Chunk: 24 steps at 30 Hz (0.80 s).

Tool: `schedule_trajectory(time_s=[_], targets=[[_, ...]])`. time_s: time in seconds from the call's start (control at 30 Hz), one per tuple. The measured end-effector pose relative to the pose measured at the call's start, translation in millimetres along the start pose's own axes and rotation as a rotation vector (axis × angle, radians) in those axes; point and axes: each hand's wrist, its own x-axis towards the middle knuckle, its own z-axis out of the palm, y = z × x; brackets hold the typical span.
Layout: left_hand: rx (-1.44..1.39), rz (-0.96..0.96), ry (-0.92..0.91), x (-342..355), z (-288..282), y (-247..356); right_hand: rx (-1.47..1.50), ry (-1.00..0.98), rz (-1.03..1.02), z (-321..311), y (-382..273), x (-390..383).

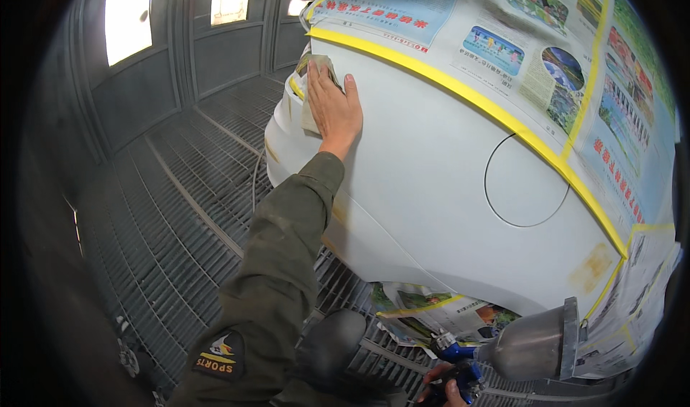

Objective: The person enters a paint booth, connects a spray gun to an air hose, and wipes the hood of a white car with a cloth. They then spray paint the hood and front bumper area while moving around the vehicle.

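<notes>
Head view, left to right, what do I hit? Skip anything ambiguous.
Large bright window → smaller bright window → left hand flat on tan cloth → right hand gripping blue spray gun body → round flap → brownish patch.

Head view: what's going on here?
A person's left hand is spread over a pale cloth against the left end of a white car panel. The right hand, low in view, grips a spray gun with a metal cup. Newspaper and yellow tape border the panel.
</notes>
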Motion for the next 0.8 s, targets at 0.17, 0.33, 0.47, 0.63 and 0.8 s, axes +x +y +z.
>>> schedule_trajectory(time_s=[0.17,0.33,0.47,0.63,0.8], targets=[[-0.024,0.049,-0.058,13,12,-5,0.011,-0.061,-0.06,-4,4,-5],[-0.119,0.127,-0.088,7,19,5,-0.082,-0.064,-0.057,-17,13,-10],[-0.186,0.304,-0.173,-68,4,60,-0.072,-0.108,-0.027,-15,12,-17],[-0.162,0.74,-0.533,-146,3,152,-0.067,-0.122,-0.128,-28,23,-27],[-0.21,1.155,-0.752,-187,6,244,0.101,0.047,-0.12,-54,35,-51]])
